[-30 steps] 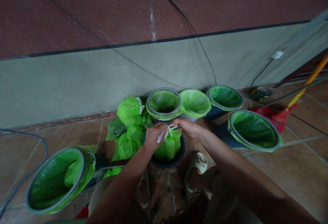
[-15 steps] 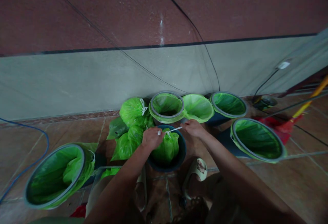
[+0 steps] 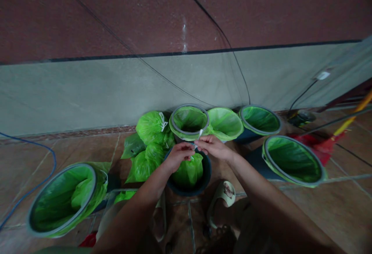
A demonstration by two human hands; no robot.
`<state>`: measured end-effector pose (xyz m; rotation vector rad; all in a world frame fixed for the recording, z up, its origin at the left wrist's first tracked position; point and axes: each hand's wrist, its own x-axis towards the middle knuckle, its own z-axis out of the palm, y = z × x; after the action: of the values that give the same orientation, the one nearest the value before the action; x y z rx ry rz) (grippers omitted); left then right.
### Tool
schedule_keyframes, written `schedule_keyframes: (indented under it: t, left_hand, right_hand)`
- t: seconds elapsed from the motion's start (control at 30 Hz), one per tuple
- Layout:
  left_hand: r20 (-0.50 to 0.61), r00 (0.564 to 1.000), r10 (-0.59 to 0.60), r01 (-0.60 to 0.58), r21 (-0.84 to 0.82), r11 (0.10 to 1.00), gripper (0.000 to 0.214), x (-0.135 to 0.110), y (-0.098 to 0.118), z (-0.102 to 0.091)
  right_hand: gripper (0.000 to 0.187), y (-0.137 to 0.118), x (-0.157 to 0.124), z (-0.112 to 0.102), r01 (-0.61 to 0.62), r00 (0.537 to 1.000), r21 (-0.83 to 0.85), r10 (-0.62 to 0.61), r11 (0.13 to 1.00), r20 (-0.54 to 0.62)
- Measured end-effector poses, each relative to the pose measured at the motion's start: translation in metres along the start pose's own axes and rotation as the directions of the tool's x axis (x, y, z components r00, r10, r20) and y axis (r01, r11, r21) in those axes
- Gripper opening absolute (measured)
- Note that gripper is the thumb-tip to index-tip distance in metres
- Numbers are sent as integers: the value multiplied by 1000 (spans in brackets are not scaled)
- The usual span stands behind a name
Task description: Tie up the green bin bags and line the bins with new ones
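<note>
A green garbage bag (image 3: 188,172) sits gathered at the top inside a dark blue bin (image 3: 207,176) between my feet. Just above it, my left hand (image 3: 180,155) and my right hand (image 3: 213,145) almost meet. White drawstring (image 3: 200,133) pokes up from the fingers of my right hand, which pinch it. The fingertips of my left hand are closed on the drawstring too, close to the bag's neck. The bag's knot is partly hidden behind the hands.
Tied green bags (image 3: 149,128) are piled left of the bin. Lined bins stand along the wall (image 3: 116,95), with one bin (image 3: 295,159) at right and another (image 3: 62,199) at left. A red dustpan (image 3: 319,147) and a blue hose (image 3: 49,149) lie on the floor.
My hands have come closer together over the bag. The drawstring, stretched taut between them before, now sticks up from my right fingers. The bag stays in the bin.
</note>
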<state>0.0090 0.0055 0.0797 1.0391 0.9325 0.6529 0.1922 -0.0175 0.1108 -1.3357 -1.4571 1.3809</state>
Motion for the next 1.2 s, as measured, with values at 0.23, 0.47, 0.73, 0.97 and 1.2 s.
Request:
schedule_keyframes:
  t: [0.23, 0.47, 0.73, 0.97, 1.2]
  left_hand:
    - [81, 977, 196, -211, 300, 930, 27, -1, -3, 9]
    - [18, 963, 268, -256, 372, 892, 25, 1, -5, 5]
    - [-45, 939, 340, -283, 458, 842, 33, 9, -11, -2]
    - [-169, 953, 251, -163, 412, 897, 30, 3, -5, 1]
    - [-398, 917, 23, 33, 134, 990, 17, 4, -5, 9]
  right_hand:
    - [50, -6, -1, 10, -50, 996, 348, 21, 936, 87]
    - [16, 17, 7, 23, -91, 979, 369, 151, 925, -136]
    - [33, 23, 2, 43, -33, 999, 320, 32, 947, 9]
    - [42, 29, 6, 47, 7, 996, 213, 13, 977, -93]
    - [41, 28, 0, 53, 58, 951, -399, -173, 915, -258]
